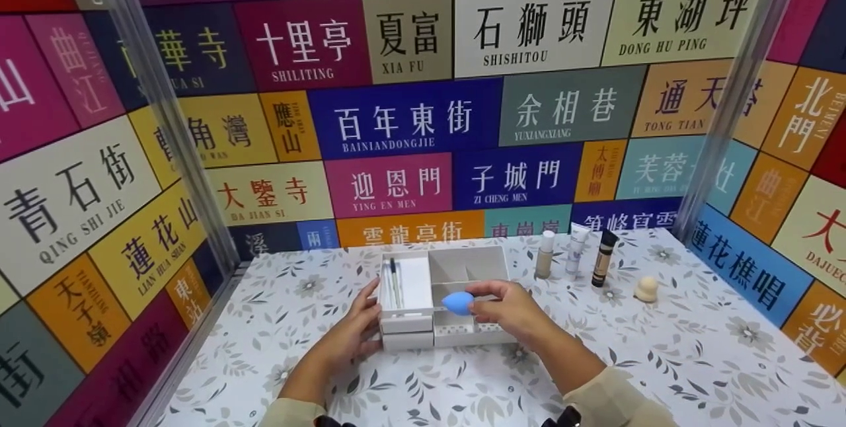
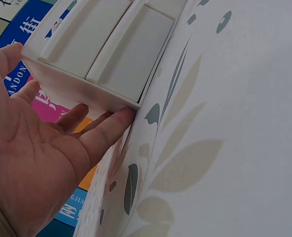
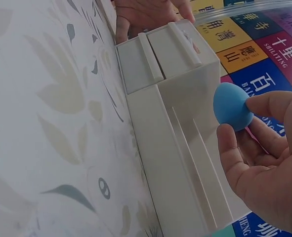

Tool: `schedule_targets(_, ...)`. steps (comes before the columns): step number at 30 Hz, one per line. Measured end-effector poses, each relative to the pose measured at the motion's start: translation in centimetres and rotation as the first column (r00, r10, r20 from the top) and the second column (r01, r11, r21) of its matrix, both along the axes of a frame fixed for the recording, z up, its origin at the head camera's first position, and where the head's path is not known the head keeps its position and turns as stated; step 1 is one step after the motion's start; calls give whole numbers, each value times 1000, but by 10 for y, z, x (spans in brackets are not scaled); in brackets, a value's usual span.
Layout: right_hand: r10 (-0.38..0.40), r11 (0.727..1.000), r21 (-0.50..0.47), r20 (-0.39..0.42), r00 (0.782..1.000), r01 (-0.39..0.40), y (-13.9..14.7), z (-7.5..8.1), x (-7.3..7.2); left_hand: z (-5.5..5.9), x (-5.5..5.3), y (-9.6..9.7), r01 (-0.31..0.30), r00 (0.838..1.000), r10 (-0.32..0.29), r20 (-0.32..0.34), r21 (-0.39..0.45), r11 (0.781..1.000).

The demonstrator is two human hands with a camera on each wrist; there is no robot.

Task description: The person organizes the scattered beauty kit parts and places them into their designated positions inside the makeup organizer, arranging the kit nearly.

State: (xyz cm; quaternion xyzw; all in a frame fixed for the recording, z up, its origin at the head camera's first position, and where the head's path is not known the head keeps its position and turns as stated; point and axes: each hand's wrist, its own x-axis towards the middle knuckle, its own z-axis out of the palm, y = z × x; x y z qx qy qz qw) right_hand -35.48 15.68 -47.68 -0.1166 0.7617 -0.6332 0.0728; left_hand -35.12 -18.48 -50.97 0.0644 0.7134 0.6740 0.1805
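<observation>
A blue makeup sponge [image 1: 457, 303] is pinched between the thumb and fingers of my right hand [image 1: 505, 311], over the open compartments of a white desk organizer [image 1: 408, 340]. In the right wrist view the sponge [image 3: 233, 106] shows its rounded egg shape, held above the divided section. My left hand [image 1: 357, 321] rests along the organizer's left side, its fingers touching the wall. The left wrist view shows those fingers [image 2: 108, 133] fairly straight against the side, beside two small drawers [image 2: 131, 54]. Slim pen-like sticks [image 1: 394, 283] lie on the organizer's left top.
Right of the organizer stand a bottle with a white cap [image 1: 544, 255], a white tube [image 1: 576, 250] and a black-capped tube [image 1: 603, 259]. A beige sponge [image 1: 646, 289] sits farther right. The floral-covered table [image 1: 297, 348] meets sign-covered walls behind.
</observation>
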Motion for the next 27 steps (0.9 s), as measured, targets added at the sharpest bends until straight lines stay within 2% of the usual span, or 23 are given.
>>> schedule_targets(10,-83,995,50,-1,997,83,-5,-19,-6,0,0,0,3,1000,-4,-9,-6,1000)
schedule_targets(17,-31,997,75,-19,999,33,-5,-28,-9,0,1,0,23,999,-23,-44,-4,1000)
schedule_targets(27,-14,970,239,-102,995,38,-6,-31,-8,-1,1,0,29,999,-28,-46,1,1000)
